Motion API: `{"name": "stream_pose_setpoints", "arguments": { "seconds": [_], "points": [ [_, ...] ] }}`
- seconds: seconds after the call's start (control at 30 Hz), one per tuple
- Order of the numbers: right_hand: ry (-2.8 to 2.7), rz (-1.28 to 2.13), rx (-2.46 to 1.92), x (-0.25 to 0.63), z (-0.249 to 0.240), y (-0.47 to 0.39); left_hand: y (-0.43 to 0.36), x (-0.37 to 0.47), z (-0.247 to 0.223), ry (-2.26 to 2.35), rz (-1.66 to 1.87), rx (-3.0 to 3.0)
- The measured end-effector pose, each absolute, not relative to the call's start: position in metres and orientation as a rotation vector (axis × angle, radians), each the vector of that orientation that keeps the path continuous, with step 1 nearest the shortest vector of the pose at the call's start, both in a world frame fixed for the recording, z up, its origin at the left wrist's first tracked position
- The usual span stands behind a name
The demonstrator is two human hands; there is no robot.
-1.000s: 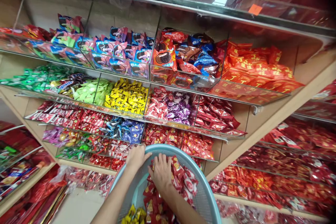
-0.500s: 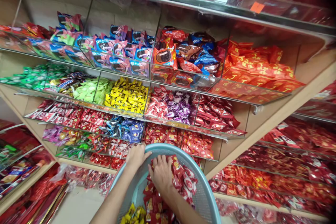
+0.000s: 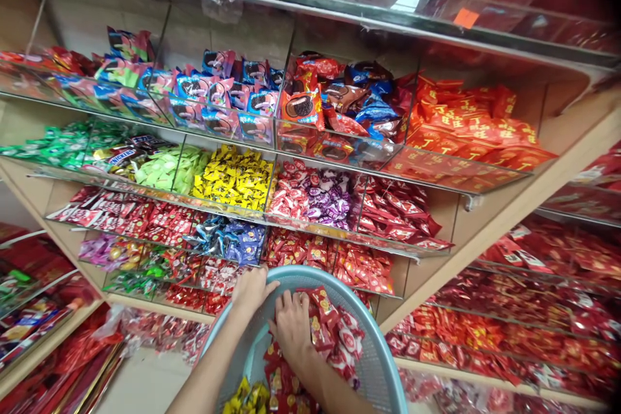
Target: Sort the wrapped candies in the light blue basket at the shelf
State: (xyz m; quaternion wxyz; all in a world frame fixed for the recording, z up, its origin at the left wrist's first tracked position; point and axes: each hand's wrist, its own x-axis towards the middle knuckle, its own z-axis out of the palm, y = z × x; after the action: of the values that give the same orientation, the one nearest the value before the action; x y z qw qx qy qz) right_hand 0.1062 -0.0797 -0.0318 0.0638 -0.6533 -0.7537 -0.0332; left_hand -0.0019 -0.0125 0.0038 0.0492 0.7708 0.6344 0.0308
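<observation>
A light blue plastic basket [image 3: 383, 343] is at the bottom centre, with red wrapped candies [image 3: 323, 323] and yellow ones [image 3: 247, 398] inside. My left hand [image 3: 252, 291] grips its upper left rim, thumb over the edge. Inside the basket, my right hand [image 3: 291, 323] rests on the red candies with its fingers bent down; the fingertips are partly hidden, and whether a candy is held cannot be made out.
Beyond the basket stands a wooden shelf unit [image 3: 485, 226] with clear-fronted bins of wrapped sweets, including yellow candies [image 3: 235, 178] and orange packets [image 3: 475, 119]. More stocked shelves are at right and lower left. Pale floor [image 3: 145, 381] shows at lower left.
My right hand has shifted slightly left and down inside the basket, and its fingers are more bent. My left hand stays on the rim.
</observation>
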Motion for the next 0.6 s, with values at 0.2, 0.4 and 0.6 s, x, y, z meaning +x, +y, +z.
{"name": "stream_pose_setpoints", "arguments": {
  "seconds": [0.2, 0.4, 0.6],
  "points": [
    [-2.354, -0.109, -1.927, 0.102, -0.043, -0.085, -0.013, -0.001, 0.007, 1.929, 0.09, 2.356],
    [-2.365, -0.086, -1.95, 0.104, -0.044, -0.085, -0.013, -0.003, 0.004, 1.922, 0.12, 2.365],
    [-2.262, -0.039, -1.994, 0.103, -0.044, -0.087, -0.011, -0.004, 0.0, 1.924, 0.109, 2.368]
  ]
}}
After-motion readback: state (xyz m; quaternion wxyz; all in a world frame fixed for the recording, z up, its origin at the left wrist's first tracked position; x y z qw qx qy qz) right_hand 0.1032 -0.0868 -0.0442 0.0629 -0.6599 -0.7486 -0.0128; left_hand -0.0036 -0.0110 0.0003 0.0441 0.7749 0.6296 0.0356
